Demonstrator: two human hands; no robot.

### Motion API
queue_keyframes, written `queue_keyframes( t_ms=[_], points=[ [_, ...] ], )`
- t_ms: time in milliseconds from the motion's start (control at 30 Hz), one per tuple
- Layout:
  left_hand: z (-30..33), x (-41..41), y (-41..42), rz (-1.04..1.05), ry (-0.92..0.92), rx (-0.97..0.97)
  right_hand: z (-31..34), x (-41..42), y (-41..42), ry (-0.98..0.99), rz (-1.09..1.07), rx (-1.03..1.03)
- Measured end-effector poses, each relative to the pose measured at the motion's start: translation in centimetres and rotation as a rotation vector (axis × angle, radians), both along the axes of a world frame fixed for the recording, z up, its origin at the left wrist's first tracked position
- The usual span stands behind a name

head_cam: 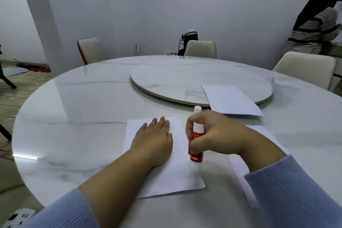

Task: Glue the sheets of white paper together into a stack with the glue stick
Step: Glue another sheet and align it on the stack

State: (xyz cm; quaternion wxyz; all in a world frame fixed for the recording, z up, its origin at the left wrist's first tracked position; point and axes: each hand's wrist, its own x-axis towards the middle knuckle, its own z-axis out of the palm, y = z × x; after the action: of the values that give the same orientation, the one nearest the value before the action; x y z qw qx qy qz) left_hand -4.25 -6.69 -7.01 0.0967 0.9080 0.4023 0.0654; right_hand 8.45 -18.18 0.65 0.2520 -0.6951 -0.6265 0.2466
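A white sheet of paper (172, 176) lies on the table in front of me. My left hand (153, 140) rests flat on it, fingers together, pressing it down. My right hand (212, 131) grips a red and white glue stick (196, 146), held upright with its lower end touching the sheet near the right edge. The white cap (197, 109) stands on the table just behind my right hand. A second sheet (240, 170) lies under my right forearm, partly hidden. More white paper (231, 101) lies at the right, overlapping the turntable's edge.
The round marble table (83, 116) carries a raised turntable (175, 81) at its middle. Pale chairs (200, 49) stand around the far side. A person in a striped top (312, 31) stands at the far right. A power strip (18, 217) sits at the lower left.
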Motion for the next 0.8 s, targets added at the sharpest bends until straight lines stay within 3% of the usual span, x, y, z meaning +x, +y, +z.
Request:
queue_keyframes(
  t_ms=[133, 200, 333, 400, 500, 567, 667, 800],
  points=[
    [0.0, 0.0, -0.1, 0.005, 0.02, 0.013, 0.3, 0.0, -0.4, 0.135, 0.218, -0.226],
    [0.2, 0.0, -0.2, -0.008, 0.034, 0.018, 0.4, 0.8, -0.8, 0.279, 0.268, -0.182],
    [2.0, -0.6, 0.0, -0.267, 0.14, -0.119, 0.5, 3.3, -0.5, 0.854, -0.012, 0.365],
    [2.9, -0.8, -0.2, -0.228, 0.134, -0.128, 0.3, 4.1, -0.2, 1.015, -0.243, 0.613],
    [3.1, -0.9, -1.0, 0.181, 0.096, 0.016, -0.2, 4.4, 0.3, 1.021, -0.458, 0.732],
    [2.9, -0.8, -1.7, 0.063, 0.289, -0.039, -0.7, 4.2, 0.7, 0.96, -0.502, 0.72],
    [4.7, -1.5, -1.0, -0.231, 0.398, -0.195, -1.4, 3.7, 1.4, 0.796, -0.455, 0.682],
    [3.5, -0.7, -1.6, -0.182, 0.163, -0.14, -2.7, 2.6, 2.1, 0.545, -0.361, 0.605]
  ],
)
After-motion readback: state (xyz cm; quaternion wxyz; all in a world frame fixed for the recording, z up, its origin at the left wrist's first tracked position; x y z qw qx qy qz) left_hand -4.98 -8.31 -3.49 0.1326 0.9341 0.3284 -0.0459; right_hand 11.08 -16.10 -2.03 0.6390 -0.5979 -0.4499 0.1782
